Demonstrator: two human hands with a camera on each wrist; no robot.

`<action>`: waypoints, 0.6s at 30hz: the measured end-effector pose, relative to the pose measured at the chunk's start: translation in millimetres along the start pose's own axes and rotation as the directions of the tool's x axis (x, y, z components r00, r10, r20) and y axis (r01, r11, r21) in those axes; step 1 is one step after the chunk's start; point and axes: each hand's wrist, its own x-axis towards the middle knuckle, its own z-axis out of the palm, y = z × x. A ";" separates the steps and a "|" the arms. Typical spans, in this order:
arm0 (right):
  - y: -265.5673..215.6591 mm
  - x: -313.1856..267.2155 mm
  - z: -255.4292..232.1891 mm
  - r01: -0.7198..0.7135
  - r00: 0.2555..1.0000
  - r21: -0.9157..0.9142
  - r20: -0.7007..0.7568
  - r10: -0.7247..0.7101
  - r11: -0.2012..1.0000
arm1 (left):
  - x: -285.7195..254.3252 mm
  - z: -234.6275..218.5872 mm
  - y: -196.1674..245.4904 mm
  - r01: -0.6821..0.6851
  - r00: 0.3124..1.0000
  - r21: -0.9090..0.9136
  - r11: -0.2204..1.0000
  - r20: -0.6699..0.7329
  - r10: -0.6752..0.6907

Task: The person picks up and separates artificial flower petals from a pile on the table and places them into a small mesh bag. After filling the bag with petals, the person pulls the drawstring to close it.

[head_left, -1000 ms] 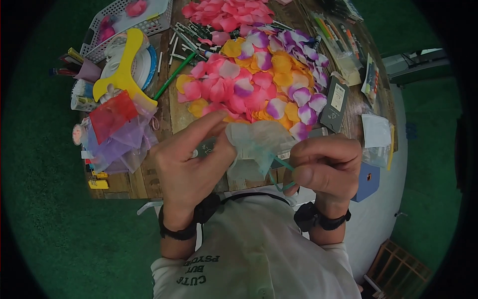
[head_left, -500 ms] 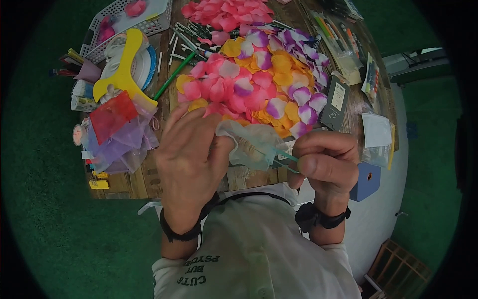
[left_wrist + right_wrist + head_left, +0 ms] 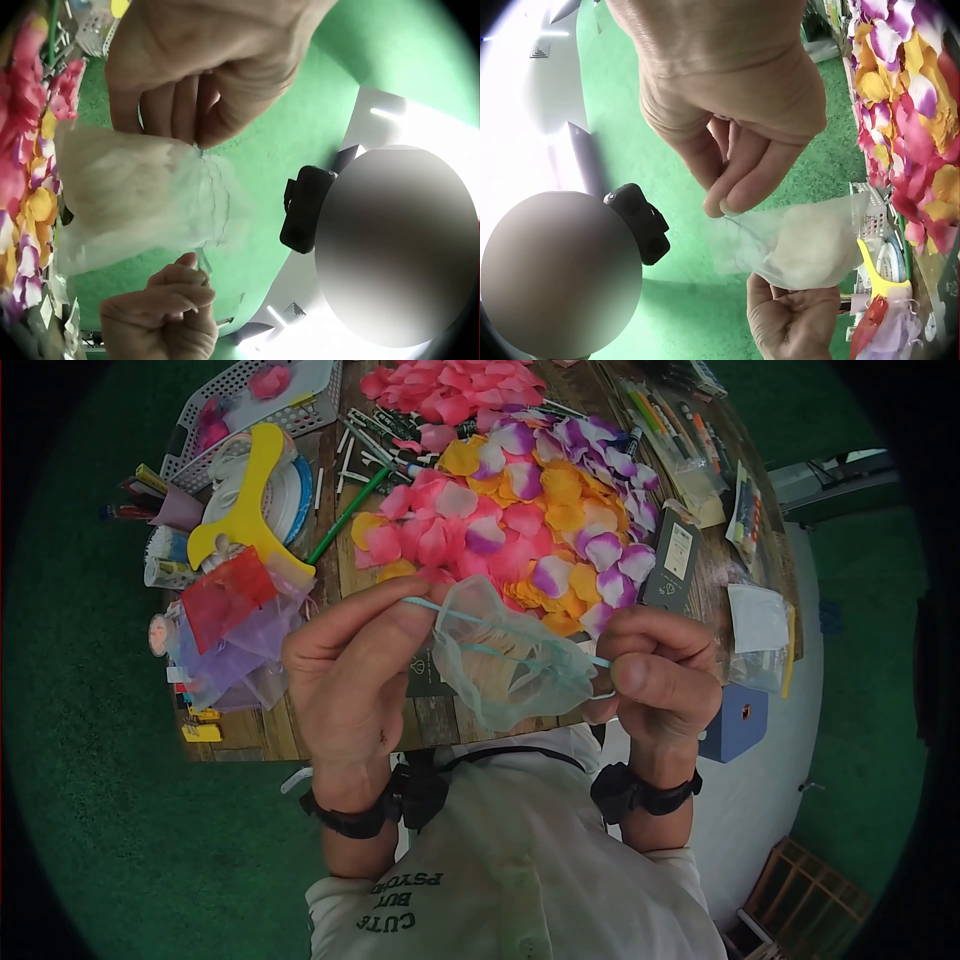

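A sheer pale green pouch [image 3: 515, 660] hangs between both hands above the table's near edge. My left hand [image 3: 350, 670] pinches a light green drawstring on one side, the string running across the pouch. On the other side my right hand [image 3: 665, 685] pinches the string's other end between thumb and fingers. Something pale lies inside the pouch, seen through the cloth in the left wrist view [image 3: 120, 187] and the right wrist view [image 3: 817, 244]; I cannot tell what it is.
Pink petals [image 3: 440, 525], orange petals [image 3: 565, 500] and purple-white petals [image 3: 602, 550] are heaped beyond the hands. A yellow Y-shaped piece [image 3: 250, 510], a red pouch [image 3: 228, 598] and purple pouches [image 3: 240, 660] lie at left. A dark box [image 3: 670, 565] and packets of pens are at right.
My left hand has moved back from the pouch's side and now pinches a drawstring end. The pouch is spread wider between the hands, with the string stretched across it.
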 end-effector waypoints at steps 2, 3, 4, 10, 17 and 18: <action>0.5 -0.2 -4.1 -0.004 0.998 0.129 0.057 -0.003 0.992 | 0.5 7.3 -5.6 -0.121 0.992 -0.035 0.992 -0.044 0.119; 1.3 -0.3 -6.0 -0.016 0.993 0.254 0.113 -0.013 0.967 | 0.4 7.1 -7.7 -0.120 0.992 -0.035 0.992 -0.042 0.119; 3.0 -0.2 -5.6 -0.015 0.994 0.255 0.113 -0.014 0.967 | 0.2 6.3 -10.2 -0.145 0.988 -0.004 0.989 -0.060 0.145; 16.2 3.0 -0.5 0.238 0.971 0.077 -0.017 -0.237 0.968 | 0.4 7.0 -12.6 -0.200 0.974 0.059 0.978 -0.097 0.205; 18.2 2.4 2.9 0.167 0.980 0.350 0.043 -0.193 0.922 | 0.3 6.6 -20.5 -0.192 0.976 0.186 0.964 -0.065 0.207; 18.5 2.3 1.7 0.101 0.978 0.441 0.118 -0.169 0.892 | 0.3 8.1 -21.1 -0.192 0.976 0.185 0.964 -0.065 0.206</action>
